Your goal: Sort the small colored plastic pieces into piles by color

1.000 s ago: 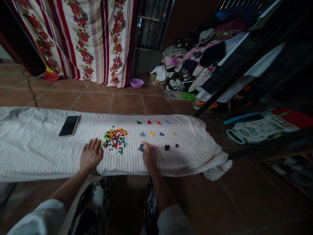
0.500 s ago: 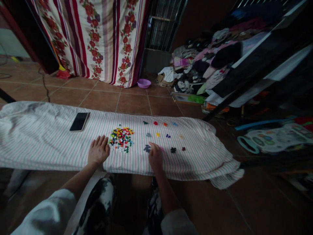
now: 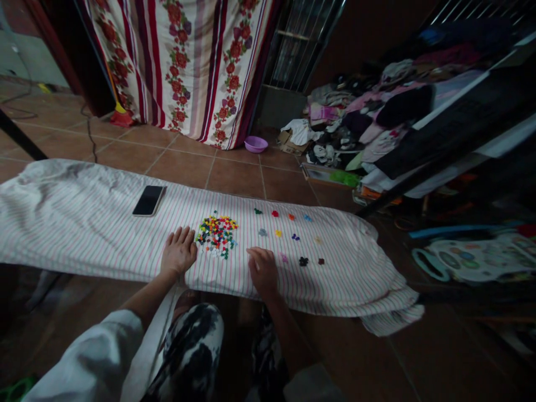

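My left hand [image 3: 180,251] lies flat, palm down, on the striped cloth, its fingertips beside the left edge of a mixed pile of small coloured beads [image 3: 218,233]. My right hand [image 3: 263,271] is just right of that pile, fingers bent and drawn together; whatever may be between them is hidden. To its right and beyond are small single-colour clusters: pink beads [image 3: 284,258], black beads [image 3: 304,261], brown beads [image 3: 321,261], grey beads [image 3: 262,232], yellow beads [image 3: 278,233] and purple beads [image 3: 295,237]. Green beads [image 3: 258,211], red beads [image 3: 275,214], orange beads [image 3: 292,217] and blue beads [image 3: 307,218] form the far row.
A phone [image 3: 149,201] rests on the striped cloth [image 3: 104,223] to the left. Beyond the covered surface, a purple basin [image 3: 255,144] sits on the tiled floor near a floral curtain [image 3: 201,67]. Heaped clothes [image 3: 335,123] lie at the back right.
The view has shifted slightly. My right hand now covers the spot where the dark grey cluster showed, and the pink beads are more exposed. My left hand stays flat by the pile.
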